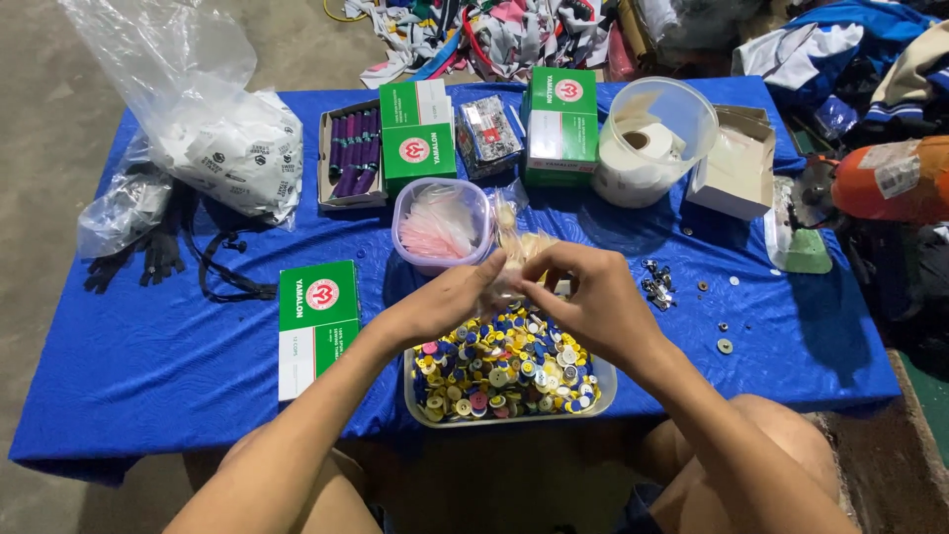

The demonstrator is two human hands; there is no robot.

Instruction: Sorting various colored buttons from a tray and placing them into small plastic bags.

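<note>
— Hands?
— Left hand (450, 302) and right hand (583, 297) raised together above the near edge of the desk (148, 356), fingertips pinched narrow on a small clear plastic bag (516, 252) held between them. Contents of the bag too blurred to tell.

— Below them?
— A clear rectangular tray (605, 381) at the near edge, heaped with small round caps (504, 371) in yellow, blue, pink and white. Bag held just above the far side of the tray.

— Beyond the bag?
— A lilac-rimmed tub (440, 225) with pale pink pieces inside, just past the left hand, near the middle of the desk.

— Elsewhere?
— A green and white box (316, 326) lying flat toward the near left. Two more green boxes (561, 124) standing along the far edge, with an open box of purple sticks (353, 153) to their left. A clear round bucket (652, 138) holding white rolls toward the far right, a white open carton (736, 163) beside it. Large clear bag of white items (232, 148) at the far left corner, black straps (222, 267) just below it. Small metal bits (657, 282) scattered right of the hands.
</note>
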